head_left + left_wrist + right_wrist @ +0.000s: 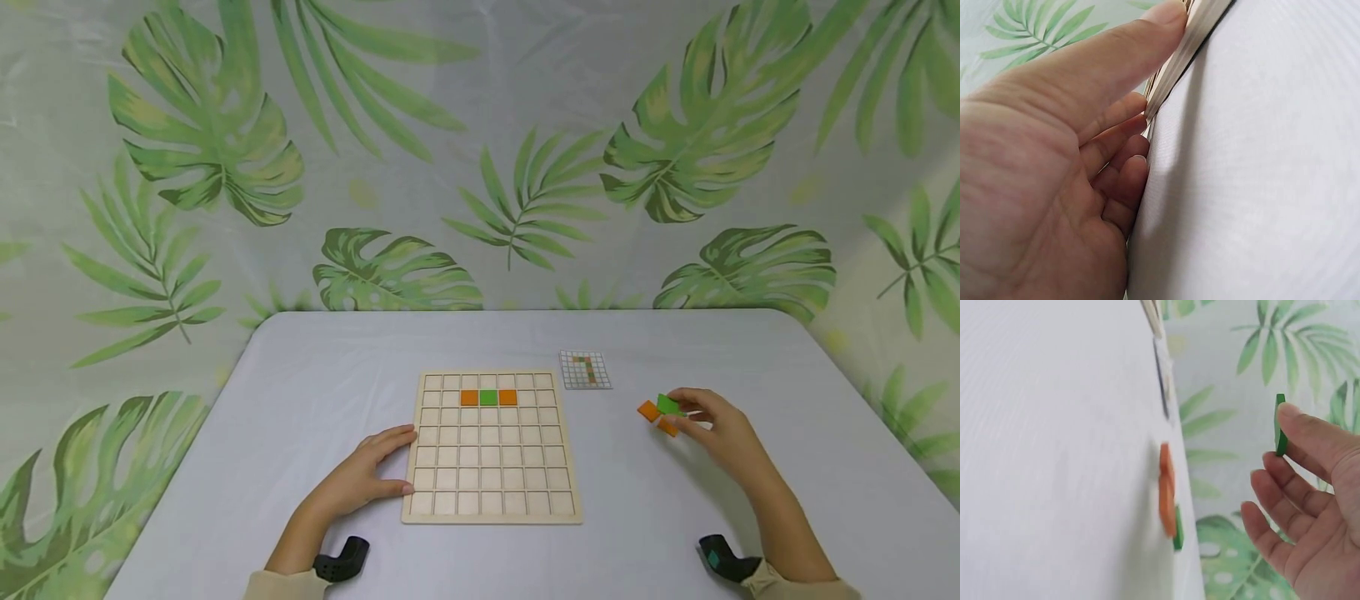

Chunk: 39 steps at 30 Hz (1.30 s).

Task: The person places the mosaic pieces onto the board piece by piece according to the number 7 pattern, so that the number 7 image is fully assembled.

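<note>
My right hand [718,427] pinches a green square tile [1280,425] between thumb and fingertips, raised off the table. Below it on the white tabletop lie orange tiles [1167,499] and another green tile [1178,530], partly hidden. My left hand [360,473] rests at the left edge of a wooden grid board [480,517], its thumb and fingers spread along the rim. In the board's second row from the back sit an orange tile [469,398], a green tile [488,398] and an orange tile [507,397], side by side.
A small pattern card [586,382] with a coloured grid lies beyond the board's back right corner. A leaf-print cloth [525,167] hangs behind the table [375,342]. Each wrist wears a black device [343,560].
</note>
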### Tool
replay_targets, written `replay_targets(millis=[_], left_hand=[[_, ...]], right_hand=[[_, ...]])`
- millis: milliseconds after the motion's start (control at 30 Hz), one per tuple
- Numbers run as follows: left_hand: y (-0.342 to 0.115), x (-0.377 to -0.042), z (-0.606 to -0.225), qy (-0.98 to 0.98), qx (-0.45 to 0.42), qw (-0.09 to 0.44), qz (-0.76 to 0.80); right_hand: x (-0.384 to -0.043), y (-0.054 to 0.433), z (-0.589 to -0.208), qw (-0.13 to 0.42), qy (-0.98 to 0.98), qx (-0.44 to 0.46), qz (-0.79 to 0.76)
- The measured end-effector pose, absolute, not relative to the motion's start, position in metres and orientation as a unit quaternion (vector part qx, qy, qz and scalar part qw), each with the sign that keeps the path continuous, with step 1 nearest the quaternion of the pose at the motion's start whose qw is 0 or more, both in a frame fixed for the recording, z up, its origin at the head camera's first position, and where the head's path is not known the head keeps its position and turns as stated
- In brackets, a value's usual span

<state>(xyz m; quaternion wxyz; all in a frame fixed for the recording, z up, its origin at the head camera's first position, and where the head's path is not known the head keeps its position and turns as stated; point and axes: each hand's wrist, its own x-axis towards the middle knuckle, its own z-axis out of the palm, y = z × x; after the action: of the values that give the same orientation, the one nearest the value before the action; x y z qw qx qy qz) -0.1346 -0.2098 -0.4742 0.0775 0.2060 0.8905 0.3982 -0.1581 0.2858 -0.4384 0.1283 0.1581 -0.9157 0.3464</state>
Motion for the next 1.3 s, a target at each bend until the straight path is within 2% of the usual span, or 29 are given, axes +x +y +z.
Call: replay_targets(millis=[433, 567, 867, 1300], left_hand=[[-0.21, -0.135, -0.474, 0.891, 0.21, 0.08, 0.395], [-0.211, -0.135, -0.474, 0.891, 0.211, 0.079, 0.394], [-0.211, -0.135, -0.474, 0.889, 0.207, 0.086, 0.4], [-0.211, -0.135, -0.475, 0.888, 0.205, 0.088, 0.403]], right_hand=[[-0.192, 0.209, -0.418, 0.112, -0.886, 0.214, 0.396], [-0.202, 0.181, -0.418, 0.092, -0.874, 0.227, 0.419], [-0.217, 0.13, -0.44, 0.018, -0.871, 0.252, 0.421], [-0.221, 0.115, -0.47, -0.047, -0.884, 0.271, 0.378]])
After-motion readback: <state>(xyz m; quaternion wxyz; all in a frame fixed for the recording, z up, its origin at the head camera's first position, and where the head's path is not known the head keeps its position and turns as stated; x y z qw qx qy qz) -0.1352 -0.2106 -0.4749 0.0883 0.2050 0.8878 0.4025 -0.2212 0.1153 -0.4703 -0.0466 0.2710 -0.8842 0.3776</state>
